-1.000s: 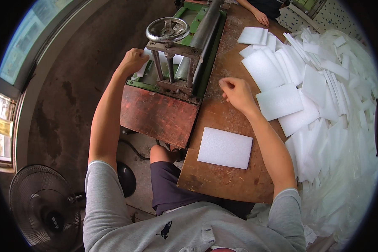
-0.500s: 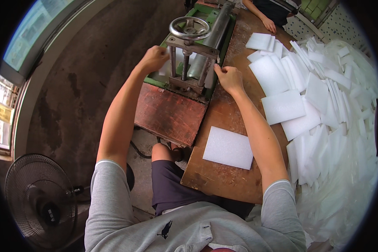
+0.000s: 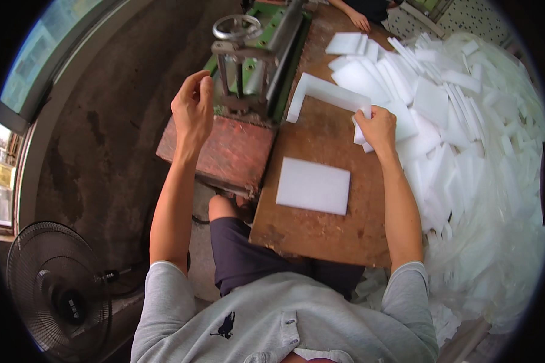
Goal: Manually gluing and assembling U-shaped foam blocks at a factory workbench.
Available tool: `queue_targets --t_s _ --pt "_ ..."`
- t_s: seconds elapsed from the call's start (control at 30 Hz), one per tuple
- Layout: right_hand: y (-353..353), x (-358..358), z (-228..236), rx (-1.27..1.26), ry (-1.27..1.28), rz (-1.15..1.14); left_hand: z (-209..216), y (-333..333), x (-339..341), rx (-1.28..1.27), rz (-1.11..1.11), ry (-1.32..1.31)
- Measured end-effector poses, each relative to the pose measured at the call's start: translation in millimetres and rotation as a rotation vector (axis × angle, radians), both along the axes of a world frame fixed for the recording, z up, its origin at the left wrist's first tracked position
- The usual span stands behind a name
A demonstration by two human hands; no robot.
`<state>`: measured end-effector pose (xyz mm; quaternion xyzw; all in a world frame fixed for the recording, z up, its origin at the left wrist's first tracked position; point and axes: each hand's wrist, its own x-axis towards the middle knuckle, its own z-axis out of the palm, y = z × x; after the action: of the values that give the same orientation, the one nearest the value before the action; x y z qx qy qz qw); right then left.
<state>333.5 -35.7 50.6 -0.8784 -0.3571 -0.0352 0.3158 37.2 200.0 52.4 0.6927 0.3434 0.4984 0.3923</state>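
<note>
Pinched in my right hand [image 3: 378,128], above the wooden table, is a white U-shaped foam piece [image 3: 336,94]. Its long side stretches left from my fingers, and one leg bends down at the far end. My left hand [image 3: 192,112] hovers left of the hand-wheel press [image 3: 239,72], palm inward, fingers loosely curled with the thumb apart and nothing visible in them. A white rectangular foam sheet [image 3: 313,186] lies flat on the table in front of me, touched by neither hand.
A large heap of white foam sheets [image 3: 433,103] covers the table's right side, with clear plastic bagging [image 3: 466,284] around it. The press has a reddish bed end [image 3: 224,148]. Another person's hand [image 3: 361,23] rests at the table's far end. A black fan [image 3: 60,290] stands lower left.
My right hand has left the press and moved right, now with the U-shaped foam piece. My left hand has come off the press and is raised beside it. The view has shifted slightly.
</note>
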Motion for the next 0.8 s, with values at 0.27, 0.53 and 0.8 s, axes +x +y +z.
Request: queue_targets --t_s 0.27,0.53,0.8 --pt "-93 -93 2 0.051 0.023 0.133 4 -147 9 0.001 -0.302 0.351" --pt "-105 -98 -20 0.045 0.069 0.179 -42 -159 10 0.069 -0.327 0.419" --pt "-103 -99 -33 0.032 -0.022 0.207 -56 -158 8 0.108 -0.328 0.462"
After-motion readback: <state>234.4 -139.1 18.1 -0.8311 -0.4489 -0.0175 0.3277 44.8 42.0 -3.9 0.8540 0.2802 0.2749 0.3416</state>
